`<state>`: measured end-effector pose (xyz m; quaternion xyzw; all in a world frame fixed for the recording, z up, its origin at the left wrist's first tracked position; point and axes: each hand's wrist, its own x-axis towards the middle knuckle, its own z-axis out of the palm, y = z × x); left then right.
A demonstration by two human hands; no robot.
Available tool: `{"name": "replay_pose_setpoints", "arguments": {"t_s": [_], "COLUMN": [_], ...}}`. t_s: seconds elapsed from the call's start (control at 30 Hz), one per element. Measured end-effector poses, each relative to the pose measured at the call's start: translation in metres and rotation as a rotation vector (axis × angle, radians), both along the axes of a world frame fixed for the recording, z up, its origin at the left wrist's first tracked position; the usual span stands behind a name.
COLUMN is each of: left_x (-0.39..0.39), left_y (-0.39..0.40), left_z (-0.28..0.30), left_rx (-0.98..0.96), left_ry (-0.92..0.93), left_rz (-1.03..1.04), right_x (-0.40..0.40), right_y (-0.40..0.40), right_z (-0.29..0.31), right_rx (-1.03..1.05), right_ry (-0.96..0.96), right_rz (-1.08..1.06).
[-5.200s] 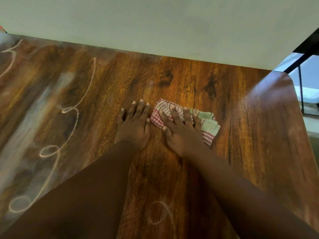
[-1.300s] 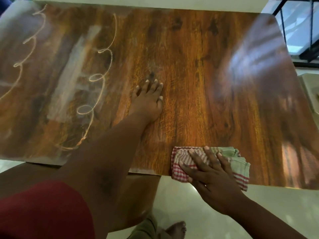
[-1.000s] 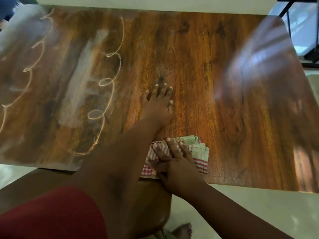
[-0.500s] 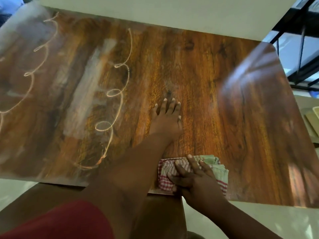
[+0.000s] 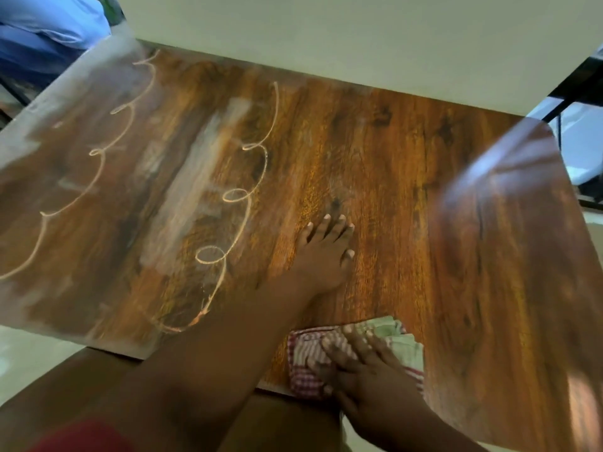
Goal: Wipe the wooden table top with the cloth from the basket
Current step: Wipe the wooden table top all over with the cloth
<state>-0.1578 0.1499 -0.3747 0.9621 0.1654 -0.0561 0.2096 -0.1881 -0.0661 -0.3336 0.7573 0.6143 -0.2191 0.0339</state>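
Observation:
The wooden table top [image 5: 375,164] fills the view. White looping chalk lines [image 5: 235,197] and a pale smear [image 5: 192,194] mark its left half. A folded cloth [image 5: 310,360], red-checked on the left and pale green on the right, lies at the near edge of the table. My right hand [image 5: 362,370] presses flat on the cloth with spread fingers; it is motion-blurred. My left hand [image 5: 323,256] rests flat on the bare wood farther in, fingers straight, just right of the chalk loops.
A pale wall [image 5: 326,37] runs behind the table's far edge. Blue fabric [image 5: 45,31] shows at the top left. A dark metal frame [image 5: 574,93] and a bright surface sit beyond the right corner. Pale floor [image 5: 29,353] lies below the near edge.
Over five seconds my right hand brought the cloth from the middle of the table to its near edge. In the last second it slid left, then slightly right. The left hand stayed planted.

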Motion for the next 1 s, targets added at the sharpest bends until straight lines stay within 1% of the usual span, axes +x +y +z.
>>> {"name": "replay_pose_setpoints", "arguments": {"t_s": [0.07,0.13,0.23,0.3,0.37,0.43,0.5,0.53,0.6,0.67,0.77,0.83,0.9,1.0], "left_x": [-0.001,-0.003,-0.008,-0.01,-0.01,-0.01,-0.01,-0.01,-0.011,-0.012,-0.013,-0.012,-0.011,-0.012], "left_y": [0.014,0.031,0.054,0.063,0.069,0.072,0.072,0.073,0.072,0.071,0.07,0.069,0.07,0.071], "left_z": [0.009,0.017,0.017,0.013,0.008,0.003,0.0,-0.001,-0.001,0.0,0.002,0.002,0.001,0.001], "left_rx": [-0.035,-0.005,0.061,0.105,0.128,0.139,0.149,0.15,0.141,0.13,0.125,0.132,0.14,0.134], "left_ry": [0.033,0.003,-0.013,0.016,0.031,0.032,0.009,-0.011,-0.056,-0.098,-0.127,-0.113,-0.102,-0.108], "left_rz": [-0.049,-0.02,0.06,0.067,0.076,0.093,0.113,0.125,0.151,0.174,0.186,0.187,0.181,0.169], "right_x": [0.02,0.036,0.043,0.036,0.021,0.009,0.014,0.023,0.051,0.085,0.128,0.134,0.122,0.093], "right_y": [-0.004,0.01,0.049,0.067,0.067,0.054,0.038,0.034,0.034,0.046,0.093,0.119,0.122,0.082], "right_z": [-0.001,-0.003,-0.018,-0.019,-0.019,-0.018,-0.017,-0.017,-0.016,-0.022,-0.027,-0.028,-0.03,-0.032], "right_rx": [-0.027,-0.041,0.091,0.087,0.084,0.069,0.059,0.064,0.067,0.096,0.141,0.122,0.117,0.175], "right_ry": [-0.035,-0.005,-0.03,-0.009,0.052,0.112,0.071,0.029,-0.005,0.008,-0.076,-0.083,-0.081,-0.095], "right_rz": [-0.029,-0.093,-0.151,-0.158,-0.089,0.03,0.125,0.129,0.073,-0.043,-0.241,-0.323,-0.297,-0.116]}}
